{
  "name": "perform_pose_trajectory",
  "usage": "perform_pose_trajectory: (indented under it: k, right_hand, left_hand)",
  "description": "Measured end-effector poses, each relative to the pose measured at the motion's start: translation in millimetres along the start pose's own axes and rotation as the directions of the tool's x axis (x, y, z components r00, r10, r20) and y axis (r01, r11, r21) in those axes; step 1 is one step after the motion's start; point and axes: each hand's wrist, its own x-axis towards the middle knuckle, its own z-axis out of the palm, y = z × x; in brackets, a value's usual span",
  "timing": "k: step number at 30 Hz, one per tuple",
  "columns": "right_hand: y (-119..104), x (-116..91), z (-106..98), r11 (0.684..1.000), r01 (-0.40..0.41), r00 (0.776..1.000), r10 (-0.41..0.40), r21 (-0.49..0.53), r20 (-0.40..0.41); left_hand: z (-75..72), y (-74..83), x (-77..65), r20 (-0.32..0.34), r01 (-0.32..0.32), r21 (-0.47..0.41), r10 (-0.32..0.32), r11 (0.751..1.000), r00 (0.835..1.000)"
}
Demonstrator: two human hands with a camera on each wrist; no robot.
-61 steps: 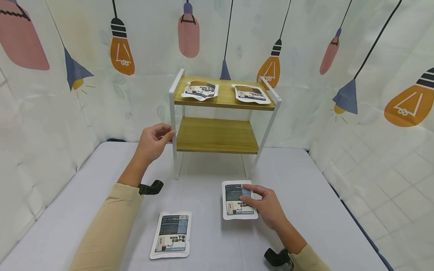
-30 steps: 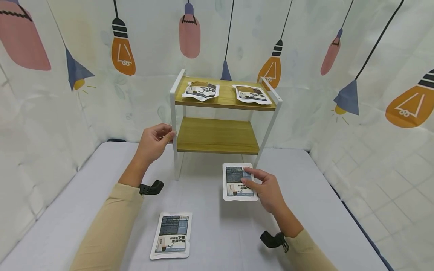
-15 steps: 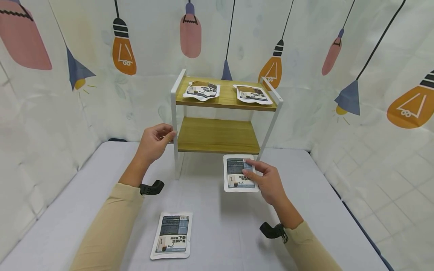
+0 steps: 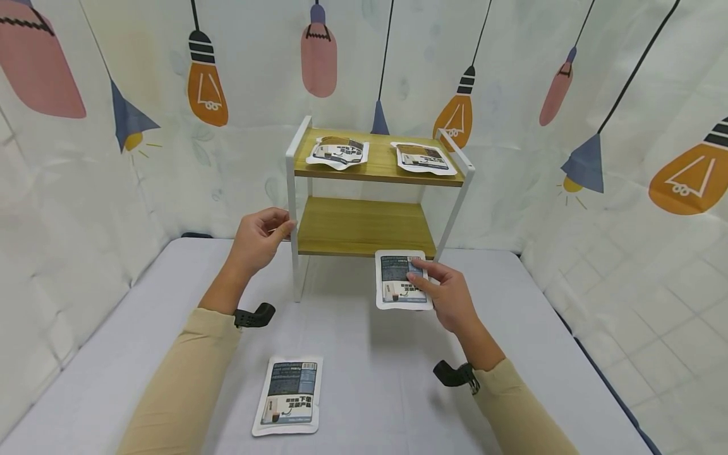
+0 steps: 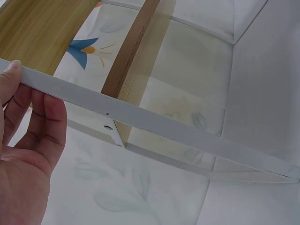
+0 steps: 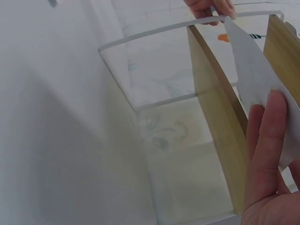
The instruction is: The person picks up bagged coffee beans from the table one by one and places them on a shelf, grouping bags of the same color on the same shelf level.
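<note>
My left hand (image 4: 259, 241) pinches the white left front post of a small two-tier shelf (image 4: 364, 226); in the left wrist view the thumb lies on one side of the post (image 5: 84, 96) and curled fingers on the other. My right hand (image 4: 452, 294) holds a white-edged, flat printed pouch (image 4: 395, 284) by its right side, thumb on the printed face. This pouch is in the air before the lower shelf's front edge. From the right wrist view, its plain white back (image 6: 260, 65) shows with fingertips against it.
Two similar pouches, one on the left (image 4: 338, 152) and one on the right (image 4: 423, 158), lie on the top shelf. Another pouch (image 4: 287, 395) lies flat on the white-covered table (image 4: 352, 379), near the front. A patterned curtain (image 4: 250, 158) hangs behind the shelf.
My right hand has lifted the pouch from low over the table up and forward to the lower shelf's edge, slowing lately. The left hand stays on the post.
</note>
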Motion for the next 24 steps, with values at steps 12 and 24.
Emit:
perform_pose_trajectory:
  k: [12, 24]
  right_hand:
    - [-2.5, 6.9, -2.8, 1.000, 0.026, 0.999, -0.026, 0.011, 0.020]
    - [-10.8, 6.4, -6.1, 0.999, 0.029, 0.993, -0.030, 0.013, 0.114]
  left_hand:
    - [-0.5, 1.0, 0.4, -0.007, 0.001, 0.007, -0.001, 1.000, 1.000]
    - [-1.0, 0.0, -0.1, -0.004, -0.008, -0.007, 0.008, 1.000, 1.000]
